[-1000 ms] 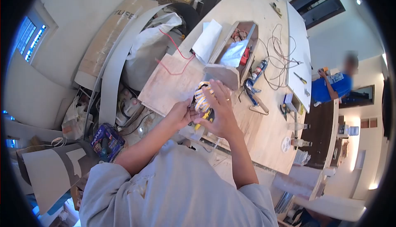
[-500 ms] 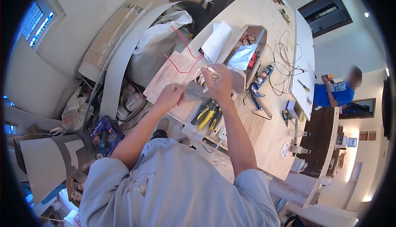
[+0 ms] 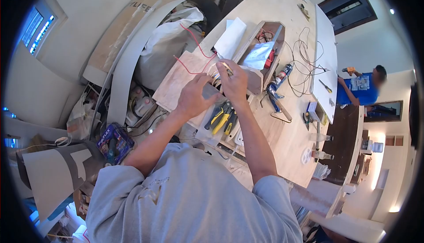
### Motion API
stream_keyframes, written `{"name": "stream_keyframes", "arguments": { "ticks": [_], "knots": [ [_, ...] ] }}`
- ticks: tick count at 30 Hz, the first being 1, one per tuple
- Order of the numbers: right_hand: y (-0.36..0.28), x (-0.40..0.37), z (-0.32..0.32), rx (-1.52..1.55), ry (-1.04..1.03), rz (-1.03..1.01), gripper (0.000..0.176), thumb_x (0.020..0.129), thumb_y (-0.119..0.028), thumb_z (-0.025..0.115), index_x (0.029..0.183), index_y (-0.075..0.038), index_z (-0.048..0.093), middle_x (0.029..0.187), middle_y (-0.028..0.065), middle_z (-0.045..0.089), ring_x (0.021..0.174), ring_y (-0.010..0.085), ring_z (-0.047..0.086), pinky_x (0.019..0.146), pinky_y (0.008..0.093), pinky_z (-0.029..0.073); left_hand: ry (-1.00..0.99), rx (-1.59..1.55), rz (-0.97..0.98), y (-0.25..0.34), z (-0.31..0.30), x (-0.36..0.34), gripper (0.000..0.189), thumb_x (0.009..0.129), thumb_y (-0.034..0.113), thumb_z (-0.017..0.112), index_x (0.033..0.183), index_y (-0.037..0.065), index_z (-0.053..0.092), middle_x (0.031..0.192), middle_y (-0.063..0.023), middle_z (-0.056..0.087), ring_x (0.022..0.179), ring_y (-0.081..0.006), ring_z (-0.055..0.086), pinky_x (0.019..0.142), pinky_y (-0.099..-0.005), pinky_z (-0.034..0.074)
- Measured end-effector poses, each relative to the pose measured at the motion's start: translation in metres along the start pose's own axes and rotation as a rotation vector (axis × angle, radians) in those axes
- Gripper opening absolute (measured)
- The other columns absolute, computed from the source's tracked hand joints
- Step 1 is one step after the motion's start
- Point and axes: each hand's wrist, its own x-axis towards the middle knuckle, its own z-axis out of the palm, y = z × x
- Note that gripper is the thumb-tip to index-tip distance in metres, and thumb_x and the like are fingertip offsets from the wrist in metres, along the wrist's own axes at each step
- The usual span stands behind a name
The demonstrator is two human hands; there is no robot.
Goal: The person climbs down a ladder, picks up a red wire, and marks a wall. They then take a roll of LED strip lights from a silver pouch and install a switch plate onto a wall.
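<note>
My right hand [image 3: 234,82] is closed on a small coil [image 3: 215,76] with pale, yellow and dark bands, partly hidden behind the fingers. My left hand [image 3: 195,96] is beside it on the left, thumb and fingers apart, fingertips close to the coil. A thin red wire [image 3: 189,71] curves over a light wooden board [image 3: 170,84] just beyond my hands. Below them, yellow-and-black pliers [image 3: 229,123] and other hand tools stick out of a clear plastic container [image 3: 204,133] at the table's near edge.
On the plywood table [image 3: 282,148] are a wooden toolbox [image 3: 279,51], white paper [image 3: 232,35], a blue caulking gun [image 3: 274,90], tangled cable [image 3: 304,62] and glass bottles [image 3: 322,154]. Bags and sheet panels crowd the left. A person in blue [image 3: 360,88] holds an orange tool [image 3: 349,70] at right.
My left hand has moved up and right toward the coil, its fingers spreading from a closed pose. My right hand still holds the coil. The person at right has lowered one arm.
</note>
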Motion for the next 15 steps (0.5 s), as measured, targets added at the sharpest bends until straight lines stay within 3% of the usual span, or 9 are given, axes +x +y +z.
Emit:
{"name": "stream_keyframes", "arguments": {
  "ticks": [4, 7, 10, 15],
  "knots": [
    [0.002, -0.002, -0.014, 0.041, -0.162, -0.021, 0.031, 0.084, -0.029, 0.069, 0.104, -0.006, 0.066, 0.091, 0.0146, 0.066, 0.088, 0.0296, 0.064, 0.077, 0.0364, 0.049, 0.056, 0.008, 0.003, -0.002, 0.004, 0.003, 0.029, 0.074, 0.017, 0.072, 0.096, 0.005, 0.058, 0.093, -0.0137, 0.062, 0.084, -0.0341, 0.062, 0.071, -0.0423, 0.050],
    [-0.005, -0.001, -0.033, 0.009, -0.360, -0.136, 0.039, 0.082, -0.026, 0.070, 0.114, -0.006, 0.061, 0.108, 0.0158, 0.062, 0.101, 0.0311, 0.059, 0.086, 0.0378, 0.046, 0.025, 0.061, -0.077, 0.001, 0.000, 0.005, 0.027, 0.073, 0.012, 0.071, 0.096, 0.003, 0.059, 0.095, -0.0161, 0.063, 0.088, -0.0347, 0.062, 0.076, -0.0396, 0.050],
    [-0.004, -0.001, -0.045, -0.080, -0.477, -0.158, 0.046, 0.080, -0.023, 0.072, 0.119, -0.003, 0.056, 0.112, 0.0141, 0.058, 0.106, 0.0283, 0.056, 0.091, 0.0367, 0.044, -0.015, 0.034, -0.056, -0.005, -0.004, 0.004, 0.026, 0.075, 0.014, 0.072, 0.095, 0.003, 0.059, 0.096, -0.0166, 0.063, 0.087, -0.0343, 0.062, 0.075, -0.0397, 0.050],
    [0.014, -0.006, -0.042, -0.095, -0.405, -0.168, 0.042, 0.079, -0.018, 0.071, 0.116, -0.004, 0.057, 0.110, 0.0144, 0.057, 0.106, 0.0320, 0.055, 0.092, 0.0383, 0.043, -0.237, 0.088, -0.044, -0.002, -0.022, 0.007, 0.027, 0.078, 0.021, 0.074, 0.093, 0.003, 0.060, 0.098, -0.0161, 0.064, 0.088, -0.0340, 0.063, 0.075, -0.0392, 0.050]
  ]
}}
